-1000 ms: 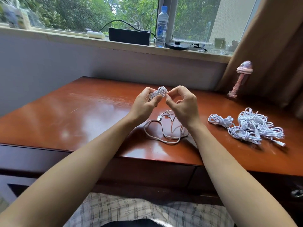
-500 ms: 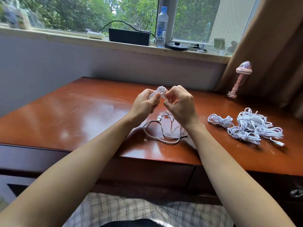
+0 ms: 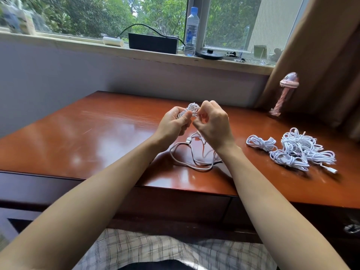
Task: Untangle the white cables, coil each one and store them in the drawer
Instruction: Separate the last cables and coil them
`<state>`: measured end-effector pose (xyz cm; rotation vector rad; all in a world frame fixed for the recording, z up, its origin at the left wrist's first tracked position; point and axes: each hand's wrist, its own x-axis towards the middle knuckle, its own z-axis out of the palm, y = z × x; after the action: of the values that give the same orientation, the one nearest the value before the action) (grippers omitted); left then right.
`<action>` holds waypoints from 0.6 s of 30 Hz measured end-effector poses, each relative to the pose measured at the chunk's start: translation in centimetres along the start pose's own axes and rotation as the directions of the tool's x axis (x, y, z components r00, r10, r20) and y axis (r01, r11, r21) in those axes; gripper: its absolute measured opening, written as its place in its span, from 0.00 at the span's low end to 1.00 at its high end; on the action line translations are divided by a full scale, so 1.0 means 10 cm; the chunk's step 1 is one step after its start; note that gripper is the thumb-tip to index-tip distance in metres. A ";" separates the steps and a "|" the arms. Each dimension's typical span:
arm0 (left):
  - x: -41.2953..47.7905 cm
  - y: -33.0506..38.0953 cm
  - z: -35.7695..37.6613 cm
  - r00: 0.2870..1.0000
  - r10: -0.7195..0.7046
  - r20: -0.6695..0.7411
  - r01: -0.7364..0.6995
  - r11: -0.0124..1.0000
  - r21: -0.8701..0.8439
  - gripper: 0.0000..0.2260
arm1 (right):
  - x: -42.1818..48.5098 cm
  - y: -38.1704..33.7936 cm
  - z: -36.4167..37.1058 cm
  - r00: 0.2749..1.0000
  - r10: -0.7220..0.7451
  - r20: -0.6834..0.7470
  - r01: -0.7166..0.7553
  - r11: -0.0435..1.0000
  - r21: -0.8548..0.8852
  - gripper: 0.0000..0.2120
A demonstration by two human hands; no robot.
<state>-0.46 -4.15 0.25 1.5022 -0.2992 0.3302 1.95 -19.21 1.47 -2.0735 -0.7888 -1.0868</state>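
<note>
Cable coil (image 3: 191,109) held crosswise, left hand (image 3: 172,124) and right hand (image 3: 214,126) fingers (image 3: 207,106) pinching it — tail (image 3: 188,141) drooping deskward.

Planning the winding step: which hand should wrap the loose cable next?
Probably right. The left hand grips the coil; the right hand pinches the cable at the coil, its slack lying under that wrist.

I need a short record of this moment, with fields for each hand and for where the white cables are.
left hand: grips a small coil of white cable, above the desk
right hand: pinches the edge of the same coil
loose part: loops lying on the desk under the hands, USB plug free
other cables: tangled pile on the desk's right side, small bundle beside it
</note>
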 end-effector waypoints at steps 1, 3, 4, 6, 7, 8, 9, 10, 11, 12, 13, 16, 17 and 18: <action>0.00 0.00 0.00 1.000 -0.005 0.003 0.005 1.000 -0.007 0.05 | 0.00 0.00 0.00 1.000 0.005 0.002 -0.005 1.000 0.002 0.09; 0.01 0.00 0.00 1.000 0.000 0.007 0.000 1.000 -0.009 0.04 | -0.01 -0.02 0.01 1.000 0.024 0.003 -0.024 1.000 0.009 0.10; 0.01 0.00 0.00 1.000 0.007 0.009 -0.007 1.000 -0.006 0.04 | -0.01 -0.02 0.01 0.999 0.033 0.000 -0.033 0.999 0.013 0.10; 0.01 -0.01 0.00 0.999 0.032 0.008 -0.032 0.999 0.019 0.04 | -0.01 -0.02 0.01 0.999 0.049 -0.007 -0.049 0.999 0.019 0.10; 0.01 -0.02 0.00 0.999 0.047 0.008 -0.048 0.998 0.040 0.04 | -0.01 -0.03 0.02 0.998 0.055 -0.008 -0.055 0.998 0.018 0.10; 0.01 -0.03 -0.01 0.998 0.066 0.010 -0.067 0.996 0.067 0.04 | -0.02 -0.03 0.02 0.998 0.056 -0.006 -0.056 0.998 0.012 0.10; 0.02 -0.04 -0.01 0.996 0.086 0.012 -0.087 0.992 0.096 0.04 | -0.02 -0.03 0.02 0.998 0.055 -0.005 -0.055 0.998 0.005 0.09; 0.02 -0.04 -0.02 0.995 0.103 0.013 -0.104 0.987 0.122 0.04 | -0.02 -0.02 0.02 0.999 0.050 -0.006 -0.050 0.999 0.000 0.09; 0.02 -0.05 -0.03 0.993 0.115 0.012 -0.116 0.983 0.141 0.04 | -0.02 -0.01 0.02 0.999 0.037 -0.007 -0.037 0.999 -0.005 0.09; 0.02 -0.05 -0.04 0.992 0.123 0.009 -0.123 0.980 0.155 0.04 | -0.02 0.00 0.01 1.000 0.015 -0.004 -0.015 1.000 -0.007 0.08; 0.02 -0.05 -0.06 0.992 0.129 0.006 -0.129 0.977 0.169 0.05 | -0.02 0.02 0.02 1.000 -0.007 0.005 0.007 1.000 -0.002 0.06; 0.03 -0.06 -0.08 0.993 0.121 0.006 -0.120 0.975 0.187 0.05 | -0.02 0.08 0.01 0.999 -0.023 0.024 0.022 0.999 0.048 0.04; 0.04 -0.07 -0.08 0.994 0.110 0.004 -0.109 0.978 0.177 0.05 | -0.02 0.09 0.00 1.000 -0.013 0.022 0.011 0.997 0.070 0.03; 0.04 -0.07 -0.08 0.995 0.098 0.003 -0.097 0.982 0.165 0.05 | -0.02 0.09 -0.01 1.000 0.000 0.019 -0.002 0.996 0.094 0.04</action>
<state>0.17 -3.35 -0.32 1.6520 -0.3490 0.4463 2.47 -19.87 1.11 -2.0077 -0.8321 -1.0120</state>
